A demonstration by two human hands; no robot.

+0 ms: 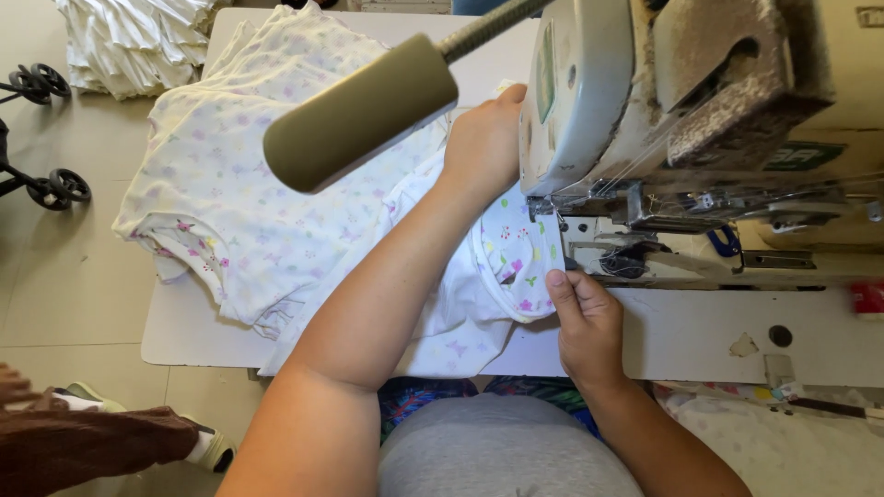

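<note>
Now L hand point(483, 138) flat on floral fabric point(506, 253), R hand point(585, 317) pinching its edge.

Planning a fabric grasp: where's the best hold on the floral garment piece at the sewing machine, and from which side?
Probably the folded near edge of the floral garment piece, approached from the operator's side. It lies flat and free there, where the right hand pinches it; the far side runs under the left hand beside the sewing machine.

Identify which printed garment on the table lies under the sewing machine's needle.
The garment pinched by the right hand, bright print facing up; the pile beside the left hand shows only pale print.
</note>
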